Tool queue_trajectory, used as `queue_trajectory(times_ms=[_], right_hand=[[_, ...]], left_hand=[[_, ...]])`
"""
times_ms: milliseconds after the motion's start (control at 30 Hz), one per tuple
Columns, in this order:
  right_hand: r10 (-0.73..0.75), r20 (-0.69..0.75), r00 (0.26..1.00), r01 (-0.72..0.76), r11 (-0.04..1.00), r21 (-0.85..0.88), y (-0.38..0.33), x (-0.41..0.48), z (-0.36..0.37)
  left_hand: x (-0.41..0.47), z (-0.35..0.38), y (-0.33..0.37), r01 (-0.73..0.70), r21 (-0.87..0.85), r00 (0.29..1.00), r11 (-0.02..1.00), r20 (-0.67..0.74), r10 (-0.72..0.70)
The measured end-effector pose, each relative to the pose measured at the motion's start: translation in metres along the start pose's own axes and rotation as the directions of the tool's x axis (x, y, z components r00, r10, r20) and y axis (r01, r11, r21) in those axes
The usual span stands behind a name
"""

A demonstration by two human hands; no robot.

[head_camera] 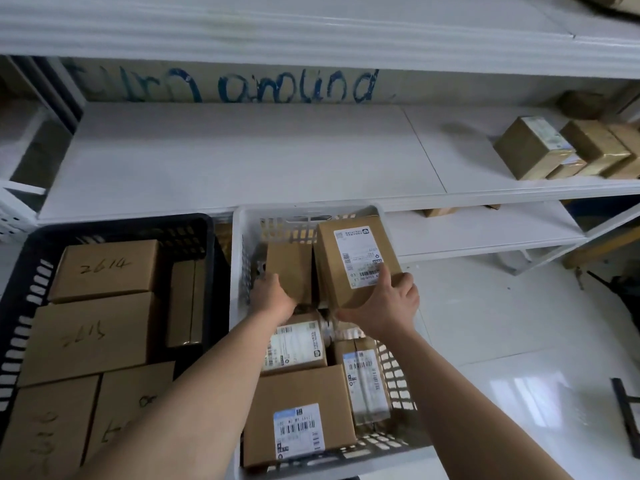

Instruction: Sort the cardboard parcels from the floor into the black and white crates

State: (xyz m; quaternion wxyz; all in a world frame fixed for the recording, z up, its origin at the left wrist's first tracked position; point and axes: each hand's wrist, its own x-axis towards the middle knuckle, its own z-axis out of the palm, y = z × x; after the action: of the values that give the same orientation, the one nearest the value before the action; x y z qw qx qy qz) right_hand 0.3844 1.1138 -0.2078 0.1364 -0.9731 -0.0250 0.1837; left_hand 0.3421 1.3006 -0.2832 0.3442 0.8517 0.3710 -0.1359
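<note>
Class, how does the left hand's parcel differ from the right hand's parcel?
The plain parcel in the left hand shows no label; the labelled parcel in the right hand carries a barcode label. The plain parcel looks smaller; the labelled parcel is tilted. Both are brown cardboard, over the white crate.

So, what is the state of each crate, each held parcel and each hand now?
Black crate: nearly full of parcels with handwritten numbers.
White crate: partly filled with labelled parcels.
Plain parcel: upright in the white crate, held.
Labelled parcel: tilted, label up, at the white crate's far end, held.
Left hand: grips the plain parcel.
Right hand: grips the labelled parcel.
</note>
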Motion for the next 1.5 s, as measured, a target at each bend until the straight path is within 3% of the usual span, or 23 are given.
queue_trajectory(times_ms=[200,333,600,733,867,967,1133,1200,1300,1333,1500], right_hand=[[0.011,0.043,0.999,-0.012,1.000,0.011,-0.002,0.031,0.007],[0.041,0.087,0.995,-0.041,0.999,0.008,0.003,0.043,0.008],[0.067,0.101,0.993,-0.069,0.997,0.019,0.003,0.052,0.012],[0.056,0.099,0.993,-0.060,0.998,0.035,0.003,0.054,0.011],[0.055,0.112,0.992,-0.060,0.997,0.039,0.004,0.054,0.009],[0.055,0.119,0.991,-0.062,0.997,0.052,0.004,0.051,0.008],[0.047,0.132,0.990,-0.055,0.996,0.063,0.004,0.049,0.005],[0.044,0.139,0.989,-0.053,0.996,0.066,0.005,0.050,0.004],[0.040,0.145,0.989,-0.051,0.996,0.067,0.007,0.052,0.004],[0.042,0.146,0.988,-0.052,0.996,0.071,0.007,0.053,0.005],[0.025,0.152,0.988,-0.039,0.996,0.085,0.008,0.055,0.005]], left_hand=[[0.036,0.027,0.013,0.123,0.084,0.991,0.989,0.036,-0.127],[0.056,0.037,0.015,0.223,0.039,0.974,0.974,0.019,-0.224],[0.064,0.031,0.012,0.223,0.105,0.974,0.969,0.009,-0.225],[0.063,0.016,0.017,0.245,-0.079,0.969,0.966,0.062,-0.241],[0.056,-0.010,0.030,0.181,-0.116,0.983,0.977,0.040,-0.178],[0.049,-0.025,0.031,0.189,-0.248,0.981,0.950,0.085,-0.173],[0.036,-0.033,0.023,0.347,-0.525,0.937,0.777,0.235,-0.260],[0.041,-0.026,0.013,0.393,-0.588,0.916,0.707,0.314,-0.248],[0.055,-0.002,-0.005,0.430,-0.638,0.902,0.639,0.325,-0.284],[0.053,0.001,-0.004,0.435,-0.630,0.900,0.644,0.312,-0.303],[0.041,-0.003,0.006,0.249,-0.304,0.968,0.920,0.104,-0.228]])
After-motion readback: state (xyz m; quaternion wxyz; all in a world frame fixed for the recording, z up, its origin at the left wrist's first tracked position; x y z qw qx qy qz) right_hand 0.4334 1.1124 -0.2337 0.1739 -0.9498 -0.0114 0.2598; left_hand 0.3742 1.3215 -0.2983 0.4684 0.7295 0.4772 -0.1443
